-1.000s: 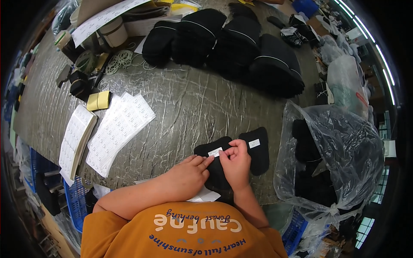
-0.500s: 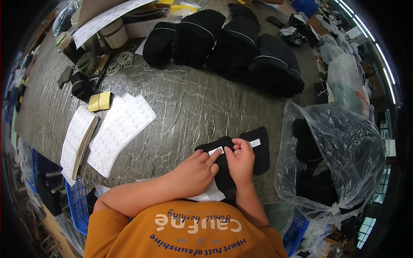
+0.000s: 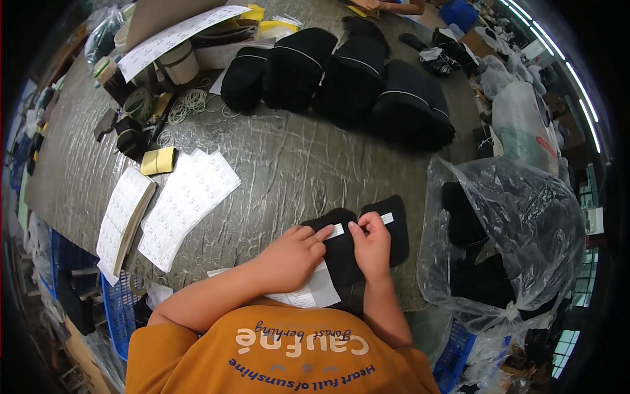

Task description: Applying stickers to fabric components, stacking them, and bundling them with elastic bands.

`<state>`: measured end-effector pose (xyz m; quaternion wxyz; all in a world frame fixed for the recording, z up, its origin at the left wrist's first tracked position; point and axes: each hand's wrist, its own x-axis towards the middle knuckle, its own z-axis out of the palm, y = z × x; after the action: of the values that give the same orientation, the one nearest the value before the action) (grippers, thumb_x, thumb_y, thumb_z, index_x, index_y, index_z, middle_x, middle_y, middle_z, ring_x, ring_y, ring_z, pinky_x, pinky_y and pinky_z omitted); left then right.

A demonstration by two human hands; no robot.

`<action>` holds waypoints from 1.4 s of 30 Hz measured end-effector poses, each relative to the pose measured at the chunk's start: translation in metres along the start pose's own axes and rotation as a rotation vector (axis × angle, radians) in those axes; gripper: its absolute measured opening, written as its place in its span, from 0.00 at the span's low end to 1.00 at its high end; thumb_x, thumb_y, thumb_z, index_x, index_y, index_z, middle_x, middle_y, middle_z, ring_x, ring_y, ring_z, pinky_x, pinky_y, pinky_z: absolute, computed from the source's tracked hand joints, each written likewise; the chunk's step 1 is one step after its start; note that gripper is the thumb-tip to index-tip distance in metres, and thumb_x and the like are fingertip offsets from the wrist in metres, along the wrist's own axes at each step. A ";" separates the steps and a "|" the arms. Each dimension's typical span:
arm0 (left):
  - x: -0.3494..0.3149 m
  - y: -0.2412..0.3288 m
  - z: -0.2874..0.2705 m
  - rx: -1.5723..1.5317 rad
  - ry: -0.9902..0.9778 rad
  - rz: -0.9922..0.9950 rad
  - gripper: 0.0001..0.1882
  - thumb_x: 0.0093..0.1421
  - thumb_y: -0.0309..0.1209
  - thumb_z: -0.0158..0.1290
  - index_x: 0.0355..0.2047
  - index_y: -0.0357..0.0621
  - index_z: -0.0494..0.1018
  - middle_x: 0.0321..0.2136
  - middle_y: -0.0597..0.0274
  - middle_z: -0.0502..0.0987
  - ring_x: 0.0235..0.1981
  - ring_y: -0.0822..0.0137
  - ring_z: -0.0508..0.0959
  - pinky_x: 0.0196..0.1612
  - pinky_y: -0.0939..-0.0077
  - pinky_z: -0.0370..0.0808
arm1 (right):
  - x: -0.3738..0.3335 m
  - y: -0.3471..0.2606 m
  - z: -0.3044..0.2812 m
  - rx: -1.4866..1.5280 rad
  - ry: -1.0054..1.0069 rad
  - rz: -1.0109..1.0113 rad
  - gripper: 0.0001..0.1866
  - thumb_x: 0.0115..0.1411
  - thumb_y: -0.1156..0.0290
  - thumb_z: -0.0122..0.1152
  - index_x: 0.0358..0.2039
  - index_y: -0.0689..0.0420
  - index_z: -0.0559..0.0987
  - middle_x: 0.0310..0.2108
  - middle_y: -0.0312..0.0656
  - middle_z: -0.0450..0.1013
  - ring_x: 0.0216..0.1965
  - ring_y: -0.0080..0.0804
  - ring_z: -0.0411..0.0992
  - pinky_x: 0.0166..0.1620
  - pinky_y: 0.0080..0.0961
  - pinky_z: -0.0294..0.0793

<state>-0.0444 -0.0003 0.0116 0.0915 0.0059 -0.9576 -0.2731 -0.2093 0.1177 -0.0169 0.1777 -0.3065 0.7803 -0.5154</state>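
Two flat black fabric pieces lie side by side at the table's near edge. On the left piece (image 3: 339,253) is a small white label (image 3: 336,230); the right piece (image 3: 399,243) carries a similar white label (image 3: 387,218). My left hand (image 3: 293,257) rests by the left piece, its index finger stretched to the label's left end and the other fingers curled. My right hand (image 3: 372,248) hovers where the two pieces meet, thumb and index finger pinched; anything between them is too small to make out. A white sheet (image 3: 321,289) lies partly under my left hand and forearm.
Several banded black fabric bundles (image 3: 354,82) stand at the back. Printed label sheets (image 3: 187,203), a thick pad (image 3: 121,220) and a yellow packet (image 3: 158,161) are at left. A clear plastic bag (image 3: 525,197) with black items sits right. Another person's hand (image 3: 367,5) shows at the far edge.
My right fingers have moved right, off the left piece's label. My left hand has drawn back slightly left, uncovering more of the white sheet.
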 end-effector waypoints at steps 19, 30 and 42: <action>0.002 -0.001 -0.025 -0.723 0.177 -0.566 0.10 0.60 0.33 0.55 0.27 0.38 0.73 0.17 0.61 0.73 0.19 0.72 0.71 0.23 0.74 0.68 | -0.039 -0.049 -0.004 0.313 -0.300 0.008 0.11 0.54 0.82 0.62 0.36 0.59 0.71 0.30 0.34 0.72 0.31 0.16 0.68 0.34 0.15 0.68; 0.003 -0.014 -0.043 -1.214 -0.165 -0.662 0.06 0.61 0.28 0.53 0.27 0.41 0.75 0.19 0.76 0.71 0.20 0.86 0.66 0.21 0.88 0.61 | -0.040 -0.057 0.004 0.248 -0.296 -0.260 0.10 0.50 0.84 0.64 0.32 0.60 0.74 0.30 0.39 0.74 0.30 0.25 0.72 0.35 0.21 0.71; -0.004 0.001 -0.016 -0.278 0.189 -0.606 0.09 0.59 0.31 0.54 0.26 0.38 0.73 0.18 0.49 0.75 0.19 0.50 0.76 0.24 0.62 0.71 | -0.044 -0.052 -0.003 0.113 -0.248 -0.367 0.07 0.52 0.85 0.59 0.30 0.61 0.72 0.37 0.44 0.67 0.38 0.38 0.69 0.44 0.27 0.70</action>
<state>-0.0374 -0.0078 0.0247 0.0947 0.3030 -0.8533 -0.4137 -0.1626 0.1348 0.0300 0.1924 -0.4936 0.6537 -0.5404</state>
